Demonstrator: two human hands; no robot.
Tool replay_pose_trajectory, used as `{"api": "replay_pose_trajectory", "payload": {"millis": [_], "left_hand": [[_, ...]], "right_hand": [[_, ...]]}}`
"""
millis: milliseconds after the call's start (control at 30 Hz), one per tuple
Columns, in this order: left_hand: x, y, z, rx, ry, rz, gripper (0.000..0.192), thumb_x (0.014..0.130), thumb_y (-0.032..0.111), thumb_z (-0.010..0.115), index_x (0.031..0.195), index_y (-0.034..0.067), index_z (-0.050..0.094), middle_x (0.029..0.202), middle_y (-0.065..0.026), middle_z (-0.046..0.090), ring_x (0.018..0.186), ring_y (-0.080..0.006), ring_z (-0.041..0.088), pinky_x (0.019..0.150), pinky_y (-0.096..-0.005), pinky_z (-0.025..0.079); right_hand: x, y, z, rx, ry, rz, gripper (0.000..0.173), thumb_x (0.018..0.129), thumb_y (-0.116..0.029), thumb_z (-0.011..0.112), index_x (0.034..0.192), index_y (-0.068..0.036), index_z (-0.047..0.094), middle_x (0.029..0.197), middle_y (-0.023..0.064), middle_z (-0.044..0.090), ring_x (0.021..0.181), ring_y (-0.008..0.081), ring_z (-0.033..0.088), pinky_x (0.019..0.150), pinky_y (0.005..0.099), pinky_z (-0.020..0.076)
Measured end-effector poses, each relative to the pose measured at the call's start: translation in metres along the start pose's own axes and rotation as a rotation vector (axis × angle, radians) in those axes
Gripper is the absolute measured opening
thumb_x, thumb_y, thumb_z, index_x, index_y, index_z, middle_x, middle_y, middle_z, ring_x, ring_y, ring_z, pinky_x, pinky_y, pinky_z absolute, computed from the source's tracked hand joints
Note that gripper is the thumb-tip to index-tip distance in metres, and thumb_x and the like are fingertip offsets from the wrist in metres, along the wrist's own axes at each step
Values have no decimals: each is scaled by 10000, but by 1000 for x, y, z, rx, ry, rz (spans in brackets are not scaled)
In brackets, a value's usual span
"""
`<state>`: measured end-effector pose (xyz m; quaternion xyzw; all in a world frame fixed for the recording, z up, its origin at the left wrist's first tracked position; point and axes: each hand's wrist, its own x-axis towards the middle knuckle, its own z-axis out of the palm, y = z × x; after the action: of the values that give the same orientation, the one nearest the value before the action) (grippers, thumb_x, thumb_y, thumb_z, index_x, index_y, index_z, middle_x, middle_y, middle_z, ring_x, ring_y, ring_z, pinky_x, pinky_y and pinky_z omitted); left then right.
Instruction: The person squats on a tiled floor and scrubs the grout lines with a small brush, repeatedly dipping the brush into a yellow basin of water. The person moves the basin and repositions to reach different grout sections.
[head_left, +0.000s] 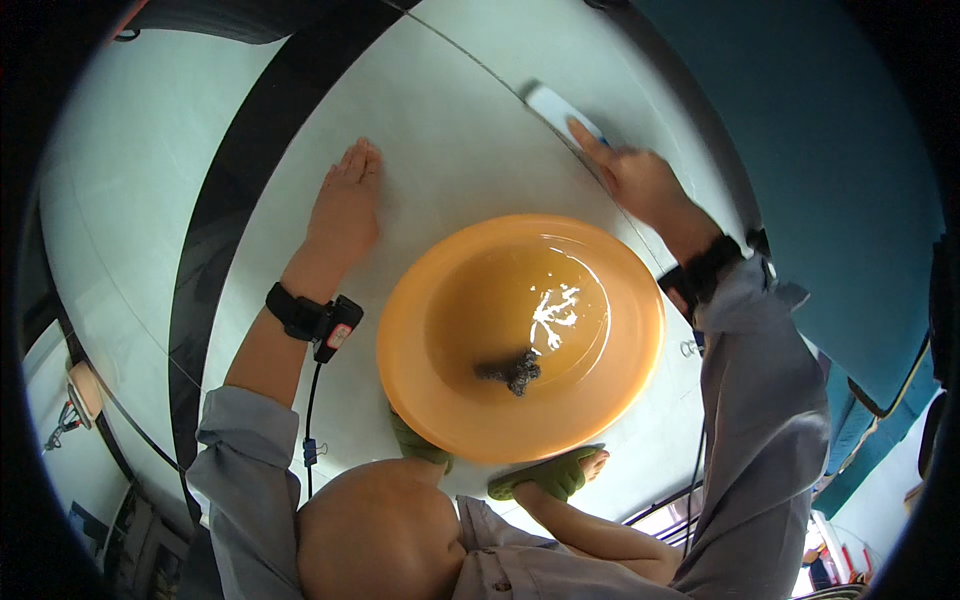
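A white brush-like tool (561, 112) lies along the dark joint between pale floor tiles, and my right hand (641, 176) grips its near end with the index finger stretched along the top. Its underside is hidden, so bristles cannot be made out. My left hand (351, 187) is held low over or against the floor tiles (442, 135), fingers extended and holding nothing. Between my arms stands an orange plastic basin (409, 330) with water in it. A dark grey steel-wool scourer (517, 373) sits in the water towards the near side.
Black border tile (217, 217) curves down the left. A teal panel or furniture side (832, 150) rises along the right. My feet in green slippers (544, 476) are close against the basin's near rim. A cable (310, 420) with a binder clip trails from my left wristband (304, 315).
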<state>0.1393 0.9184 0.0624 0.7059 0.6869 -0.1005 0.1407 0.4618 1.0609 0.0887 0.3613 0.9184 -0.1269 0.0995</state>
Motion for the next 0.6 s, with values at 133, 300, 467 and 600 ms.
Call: {"api": "replay_pose_trajectory", "payload": {"millis": [133,300,467,600], "left_hand": [[2,-3,3,-9,69,-12,562,791,-25,431,1330,-43,270,1405,-197,235,1302,-287,248,1063,-359,233],[2,-2,-7,-163,100,-11,497,811,7,442,1293,-52,335,1354,-203,328,1259,-300,321,1038,-355,279],[5,3,-12,-461,119,40,409,840,61,470,1242,-11,438,1246,-203,468,1159,-318,451,962,-369,369],[12,19,-22,-681,62,-28,348,881,143,488,1208,24,496,1177,-164,539,1096,-257,516,917,-319,398]], "right_hand": [[-97,14,15,-14,-45,70,663,820,-100,515,1376,-303,216,662,146,579,554,309,591,502,398,493],[-221,28,29,-67,-133,200,639,849,-99,506,1383,-276,205,631,134,566,516,280,579,491,376,496],[-310,53,42,-111,-332,361,587,894,-105,457,1389,-270,189,623,134,557,478,234,556,478,329,490],[-332,62,56,-82,-369,385,554,919,-119,428,1394,-263,183,623,135,556,461,207,537,452,300,460]]}}
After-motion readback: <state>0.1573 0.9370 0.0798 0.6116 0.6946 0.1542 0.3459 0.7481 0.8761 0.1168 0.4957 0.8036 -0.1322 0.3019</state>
